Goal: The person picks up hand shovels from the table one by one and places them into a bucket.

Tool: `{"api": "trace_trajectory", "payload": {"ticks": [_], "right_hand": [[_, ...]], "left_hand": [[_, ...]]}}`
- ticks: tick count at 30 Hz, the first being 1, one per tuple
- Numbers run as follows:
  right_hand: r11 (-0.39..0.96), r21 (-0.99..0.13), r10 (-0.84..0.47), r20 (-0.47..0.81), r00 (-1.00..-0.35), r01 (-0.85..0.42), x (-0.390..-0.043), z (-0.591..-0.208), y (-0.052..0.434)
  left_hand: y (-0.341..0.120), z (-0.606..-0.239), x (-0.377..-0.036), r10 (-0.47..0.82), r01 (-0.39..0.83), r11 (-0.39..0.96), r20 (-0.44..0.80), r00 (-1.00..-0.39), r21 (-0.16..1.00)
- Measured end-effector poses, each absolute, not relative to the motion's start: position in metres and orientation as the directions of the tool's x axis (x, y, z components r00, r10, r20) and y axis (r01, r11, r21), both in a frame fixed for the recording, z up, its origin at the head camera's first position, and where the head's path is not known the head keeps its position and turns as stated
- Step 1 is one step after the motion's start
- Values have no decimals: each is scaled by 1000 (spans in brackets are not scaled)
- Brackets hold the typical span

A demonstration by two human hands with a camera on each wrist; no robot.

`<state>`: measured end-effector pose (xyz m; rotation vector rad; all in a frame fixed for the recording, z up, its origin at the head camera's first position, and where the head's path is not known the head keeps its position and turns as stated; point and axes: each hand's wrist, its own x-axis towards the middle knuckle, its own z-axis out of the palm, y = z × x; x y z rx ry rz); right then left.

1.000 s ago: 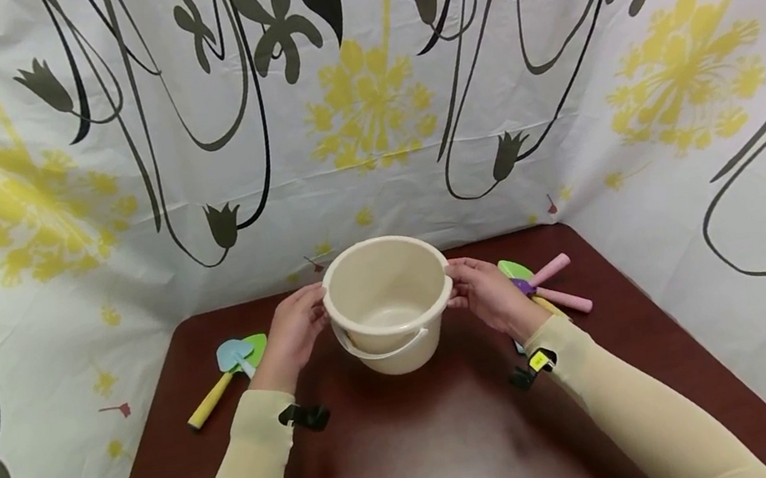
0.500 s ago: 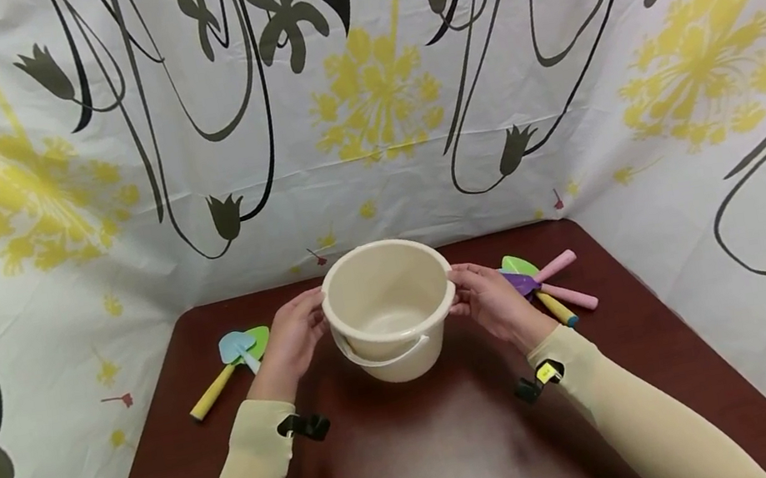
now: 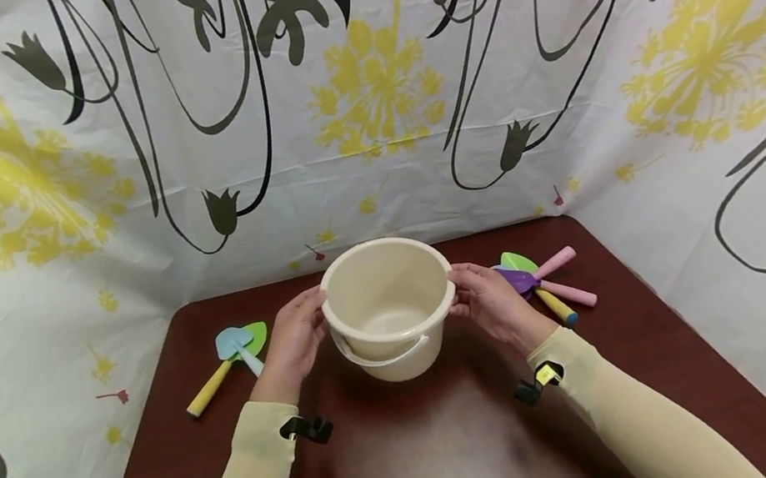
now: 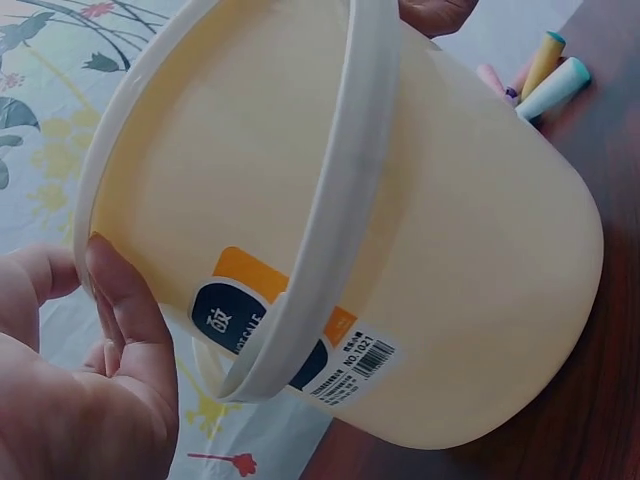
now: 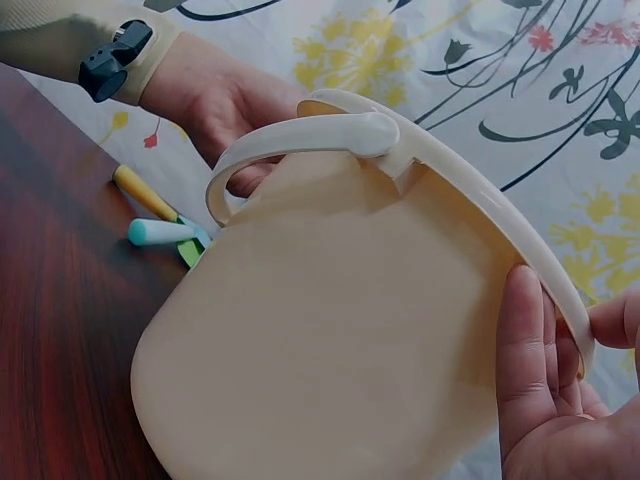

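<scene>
Two hands (image 3: 296, 338) are holding one bucket (image 3: 393, 369), which is showing one bail handle (image 4: 352, 170) and one label (image 4: 352, 368). One tabletop (image 3: 420, 461) is carrying two toy shovels (image 3: 235, 342) at left and at least three overlapping ones (image 3: 517, 279) at right. Two black wrist devices (image 3: 319, 430) are showing.

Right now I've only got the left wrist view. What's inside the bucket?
Observer: Head view looks into the bucket: the part of its floor that shows is bare.
Operator: How's it gripped on the far side?
Observer: The right hand pinches the rim, per the right wrist view.
Operator: Any tools out past my left?
Observer: Yes, in the head view a light blue trowel lies over a green trowel, left of the left hand.
</scene>
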<state>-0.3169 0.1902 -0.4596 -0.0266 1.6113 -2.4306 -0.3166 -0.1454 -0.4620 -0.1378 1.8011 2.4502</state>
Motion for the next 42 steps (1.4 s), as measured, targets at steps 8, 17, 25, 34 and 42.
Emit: {"api": "trace_trajectory", "payload": {"ticks": [8, 17, 25, 34, 42], "right_hand": [[-326, -930, -206, -104, -973, 168, -317, -462, 193], [-226, -960, -216, -115, -970, 164, -316, -458, 196], [-176, -976, -228, -88, -970, 130, -316, -460, 213], [228, -970, -73, 66, -995, -81, -320, -464, 285], [701, -707, 31, 155, -987, -89, -321, -478, 374]], "left_hand": [[-143, -463, -315, 0, -100, -277, -104, -995, 956], [-141, -463, -315, -8, -85, -270, -91, -996, 959], [-141, -463, -315, 5, -111, -309, -115, -993, 945], [-142, -465, -316, 7, -104, -329, -108, -994, 939], [-142, -465, -315, 9, -104, -339, -108, -994, 935]]}}
